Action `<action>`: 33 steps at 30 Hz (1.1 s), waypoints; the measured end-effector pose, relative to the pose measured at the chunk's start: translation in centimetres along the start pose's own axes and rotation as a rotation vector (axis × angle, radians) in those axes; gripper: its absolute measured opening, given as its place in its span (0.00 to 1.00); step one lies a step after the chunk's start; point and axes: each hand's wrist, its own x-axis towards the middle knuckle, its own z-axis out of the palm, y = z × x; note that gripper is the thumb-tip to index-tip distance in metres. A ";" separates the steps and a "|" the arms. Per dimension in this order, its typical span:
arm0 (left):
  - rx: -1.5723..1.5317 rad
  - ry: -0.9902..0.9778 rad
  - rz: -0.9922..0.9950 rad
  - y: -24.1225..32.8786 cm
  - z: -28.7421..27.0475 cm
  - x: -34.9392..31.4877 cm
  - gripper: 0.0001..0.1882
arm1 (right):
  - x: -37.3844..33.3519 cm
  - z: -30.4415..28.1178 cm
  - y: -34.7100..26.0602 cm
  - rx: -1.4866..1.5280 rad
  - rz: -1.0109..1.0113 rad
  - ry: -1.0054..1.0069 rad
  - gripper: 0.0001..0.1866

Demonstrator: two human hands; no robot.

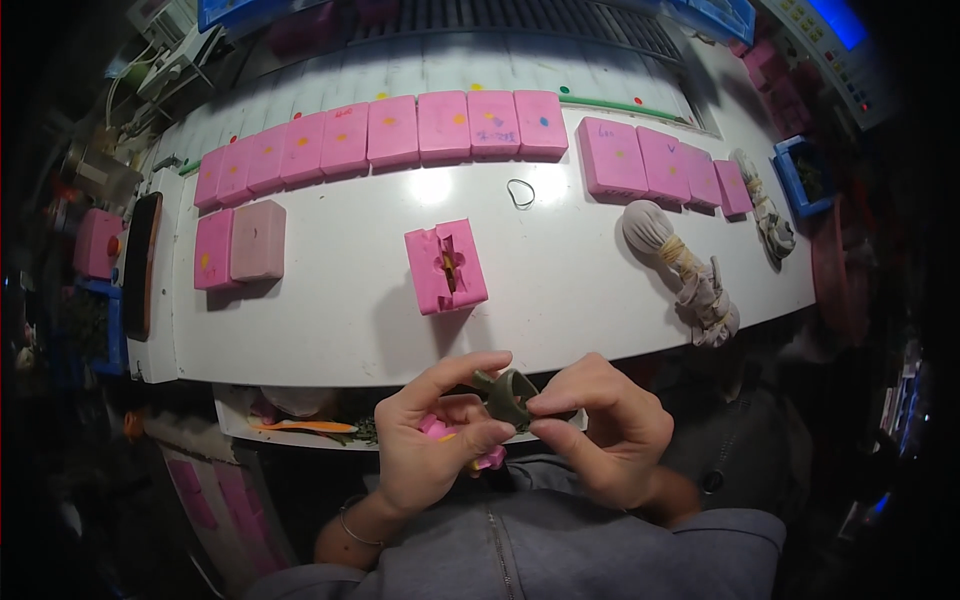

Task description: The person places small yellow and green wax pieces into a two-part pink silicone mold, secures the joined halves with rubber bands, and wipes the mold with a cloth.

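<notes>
Just past the table's near edge, a dark green, wax-like piece with a curved, hollow shape is held between my two hands. My left hand is closed on it from the left, and a small pink rubber mold part shows within its fingers. My right hand pinches the green piece's right edge between thumb and forefinger. Beyond my hands, a pink rubber mold block stands on the white table, with a cut cavity in its upper face.
Several pink mold blocks line the back of the white table, with more pink blocks at right. Two blocks stand left. A tied cloth pouch and a rubber band lie on top. Below the edge is a drawer.
</notes>
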 end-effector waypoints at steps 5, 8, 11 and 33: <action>-0.010 -0.030 0.066 -0.5 -0.2 0.1 0.20 | 0.0 0.5 -1.0 -0.142 -0.034 0.064 0.12; -0.061 -0.047 0.052 -0.2 -0.3 0.2 0.19 | -0.1 0.4 -0.5 -0.243 -0.100 0.083 0.13; -0.100 -0.090 0.014 -0.1 -0.3 0.2 0.19 | -0.1 0.4 -0.3 -0.363 -0.214 0.054 0.12; 0.369 0.085 0.212 -0.5 0.3 1.0 0.28 | -0.4 -2.2 1.0 -0.406 0.339 -0.323 0.06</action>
